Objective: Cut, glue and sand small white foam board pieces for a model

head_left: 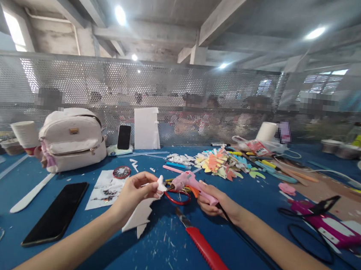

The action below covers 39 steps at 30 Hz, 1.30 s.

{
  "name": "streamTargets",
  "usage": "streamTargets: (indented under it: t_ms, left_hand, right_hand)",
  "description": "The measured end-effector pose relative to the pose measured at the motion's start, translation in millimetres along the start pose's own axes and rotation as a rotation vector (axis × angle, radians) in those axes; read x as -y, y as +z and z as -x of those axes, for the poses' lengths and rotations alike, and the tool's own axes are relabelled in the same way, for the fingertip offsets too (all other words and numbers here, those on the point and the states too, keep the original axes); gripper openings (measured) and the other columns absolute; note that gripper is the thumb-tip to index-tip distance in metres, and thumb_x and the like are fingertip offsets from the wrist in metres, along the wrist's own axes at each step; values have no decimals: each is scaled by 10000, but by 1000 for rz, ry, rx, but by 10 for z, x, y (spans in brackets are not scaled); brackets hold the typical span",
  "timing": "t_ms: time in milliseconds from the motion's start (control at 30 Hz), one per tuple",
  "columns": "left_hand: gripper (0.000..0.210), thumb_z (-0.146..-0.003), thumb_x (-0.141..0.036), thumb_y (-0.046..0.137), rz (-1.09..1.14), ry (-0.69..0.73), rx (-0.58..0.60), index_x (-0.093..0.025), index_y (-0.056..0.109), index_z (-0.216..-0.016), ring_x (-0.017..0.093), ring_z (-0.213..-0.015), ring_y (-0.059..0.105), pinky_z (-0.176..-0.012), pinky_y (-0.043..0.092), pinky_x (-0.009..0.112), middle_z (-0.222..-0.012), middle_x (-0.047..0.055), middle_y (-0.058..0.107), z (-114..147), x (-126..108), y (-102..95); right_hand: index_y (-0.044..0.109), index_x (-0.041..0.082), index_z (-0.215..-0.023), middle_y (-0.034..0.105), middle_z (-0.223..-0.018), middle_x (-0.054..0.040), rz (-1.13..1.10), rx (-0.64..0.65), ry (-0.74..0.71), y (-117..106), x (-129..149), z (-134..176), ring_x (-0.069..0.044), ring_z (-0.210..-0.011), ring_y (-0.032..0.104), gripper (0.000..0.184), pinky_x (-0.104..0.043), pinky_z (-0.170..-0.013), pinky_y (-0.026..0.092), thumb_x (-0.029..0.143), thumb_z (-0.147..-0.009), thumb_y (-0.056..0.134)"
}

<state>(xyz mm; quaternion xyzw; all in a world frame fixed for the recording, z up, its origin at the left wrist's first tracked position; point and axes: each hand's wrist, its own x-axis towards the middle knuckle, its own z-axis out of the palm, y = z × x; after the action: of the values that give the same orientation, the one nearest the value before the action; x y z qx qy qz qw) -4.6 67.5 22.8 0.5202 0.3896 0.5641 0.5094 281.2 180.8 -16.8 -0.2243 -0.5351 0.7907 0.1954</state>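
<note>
Between the thumb and fingers of my left hand (138, 193) is a small white foam piece (161, 183). My right hand (217, 202) is wrapped round the handle of a pink hot glue gun (191, 183), its nozzle pointing left, close to the foam piece; whether they touch I cannot tell. Behind the nozzle lie red-handled scissors (178, 200), partly hidden. A larger jagged white foam sheet (139, 216) is below my left hand. In front of the glue gun rests a red-handled knife (214, 259) with its blade towards the scissors.
A black phone (58, 213) and a printed paper (105, 191) lie left. Behind them stands a white backpack (72, 141). Colourful cut pieces (219, 162) are heaped at the back. A magenta device (328, 225) with black cable sits right. A perforated metal screen (159, 90) borders the table.
</note>
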Motion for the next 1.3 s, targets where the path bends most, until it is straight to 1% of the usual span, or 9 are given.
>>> streamTargets:
  t_ms: [100,267,467,600,700,767,967,1167,1300]
  left_hand:
    - [141,-929,-262,673,-1,-3,0,-132,637,-970,134,-779,658,-756,578,326,-884,2,664,4,-12,5]
    - [133,-925,-253,677,-6,-13,2,-131,636,-958,128,-763,653,-749,577,319,-875,-2,661,22,-44,23]
    - [130,-924,-251,678,-7,-17,3,-131,636,-949,130,-768,655,-752,576,320,-873,-2,662,27,-61,37]
    - [133,-926,-255,675,-2,-10,-5,-131,636,-956,134,-784,658,-757,577,324,-882,1,662,15,-45,28]
    - [139,-929,-263,673,-3,-6,-9,-131,637,-955,133,-779,654,-755,575,322,-882,1,661,11,-38,22]
    - [140,-929,-264,674,-4,-7,-10,-131,637,-957,133,-781,655,-755,576,323,-883,2,662,12,-39,20]
    - [139,-925,-258,678,-5,-8,-10,-131,637,-963,136,-788,659,-756,577,324,-891,3,664,10,-35,13]
    - [138,-927,-260,675,-1,-6,-10,-131,637,-958,132,-777,655,-750,576,320,-882,1,663,9,-32,18]
    - [135,-926,-256,677,2,-6,-11,-131,639,-956,134,-781,658,-754,577,322,-879,1,663,12,-34,19]
  right_hand:
    - [564,140,-753,427,-529,99,13,-10,4,14,12,1,-28,-355,319,472,-153,-337,282,524,-1021,505]
    - [582,136,-793,444,-544,96,26,-14,7,-21,-8,0,-27,-355,317,453,-155,-340,289,517,-1025,502]
    - [595,132,-834,481,-584,83,40,-12,-7,-30,-22,8,-32,-381,363,403,-156,-361,328,480,-1026,523]
    - [566,141,-767,423,-532,100,58,-5,-24,48,26,15,-26,-352,297,473,-154,-332,262,535,-1021,498]
    - [494,159,-662,356,-482,113,84,2,-33,112,64,15,-23,-336,235,545,-157,-315,185,582,-1006,487]
    - [462,168,-634,330,-466,117,102,6,-35,142,79,15,-23,-333,207,563,-162,-313,153,596,-998,487]
    - [450,176,-638,314,-470,117,138,8,-44,185,101,21,-27,-341,190,566,-171,-319,140,624,-981,488]
    - [408,188,-602,318,-436,111,158,-1,-42,205,112,23,-24,-328,172,599,-174,-318,116,680,-919,532]
    - [411,191,-593,309,-412,97,158,-16,-36,228,121,27,-26,-326,169,604,-181,-312,98,697,-887,560]
